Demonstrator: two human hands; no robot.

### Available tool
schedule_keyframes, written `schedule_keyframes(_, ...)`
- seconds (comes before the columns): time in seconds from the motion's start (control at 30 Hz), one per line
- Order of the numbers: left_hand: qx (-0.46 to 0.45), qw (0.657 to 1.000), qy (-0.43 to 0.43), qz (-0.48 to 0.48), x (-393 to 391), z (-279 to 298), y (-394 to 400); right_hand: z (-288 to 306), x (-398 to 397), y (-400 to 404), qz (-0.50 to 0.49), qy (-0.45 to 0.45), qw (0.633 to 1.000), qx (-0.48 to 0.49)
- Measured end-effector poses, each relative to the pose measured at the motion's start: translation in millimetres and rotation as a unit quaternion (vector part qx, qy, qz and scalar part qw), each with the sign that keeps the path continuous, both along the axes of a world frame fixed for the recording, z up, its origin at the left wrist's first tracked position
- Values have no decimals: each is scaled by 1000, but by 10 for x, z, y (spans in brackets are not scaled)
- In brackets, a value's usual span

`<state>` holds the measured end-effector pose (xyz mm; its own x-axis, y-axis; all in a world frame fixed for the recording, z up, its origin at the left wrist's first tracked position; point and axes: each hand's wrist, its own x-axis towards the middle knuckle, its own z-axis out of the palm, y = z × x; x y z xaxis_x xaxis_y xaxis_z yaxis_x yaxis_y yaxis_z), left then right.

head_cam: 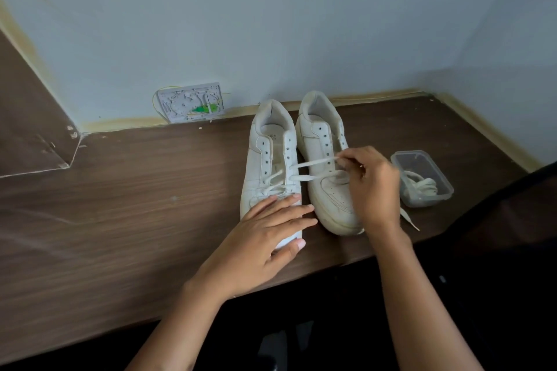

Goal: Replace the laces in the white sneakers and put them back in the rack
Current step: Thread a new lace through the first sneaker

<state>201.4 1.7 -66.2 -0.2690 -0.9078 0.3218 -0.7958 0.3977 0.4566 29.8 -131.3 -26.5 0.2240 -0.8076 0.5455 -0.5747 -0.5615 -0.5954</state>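
Note:
Two white sneakers stand side by side on the brown table, toes towards me. The left sneaker [265, 156] has a white lace [310, 170] threaded through its lowest eyelets. My left hand [271, 232] lies flat with straight fingers on that sneaker's toe. My right hand [370, 187] hovers over the right sneaker [324, 141] and pinches the lace ends, which stretch rightward from the left sneaker. The right sneaker's eyelets are bare.
A clear plastic box [422, 159] with coiled white laces sits right of the sneakers, and a loose lace end [408, 218] lies in front of it. A white wall plate [191, 102] leans against the wall. The table's front edge runs below my wrists.

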Motion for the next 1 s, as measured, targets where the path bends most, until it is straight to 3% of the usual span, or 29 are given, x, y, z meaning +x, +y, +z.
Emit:
schedule_keyframes(0.1, 5, 999, 39, -2, 7, 16, 0, 44, 85, 93, -6, -20, 1000, -15)
schedule_keyframes(0.2, 12, 987, 158, 22, 9, 68, -6, 105, 98, 144, 60, -10, 998, -6)
schedule_keyframes(0.33, -23, 953, 289, 88, 34, 178, -34, 19, 158, 229, 152, 200, 965, 76)
schedule_keyframes(0.43, -45, 923, 355, 139, 74, 216, -73, 157, 149, 325, 155, 237, 949, 140)
schedule_keyframes(0.5, -46, 900, 408, 147, 89, 242, -86, 342, 85, 389, 213, 155, 937, 228)
schedule_keyframes(0.57, -40, 880, 452, 140, 83, 264, -101, 536, 35, 454, 301, 25, 899, 317)
schedule_keyframes(0.67, 9, 848, 522, 85, -9, 298, -125, 648, -4, 481, 357, -107, 858, 354)
schedule_keyframes(0.83, 133, 787, 597, -80, -208, 367, -124, 646, -39, 443, 350, -208, 821, 400)
schedule_keyframes(1.0, 214, 772, 591, -91, -117, 422, -121, 603, -115, 360, 313, -310, 800, 407)
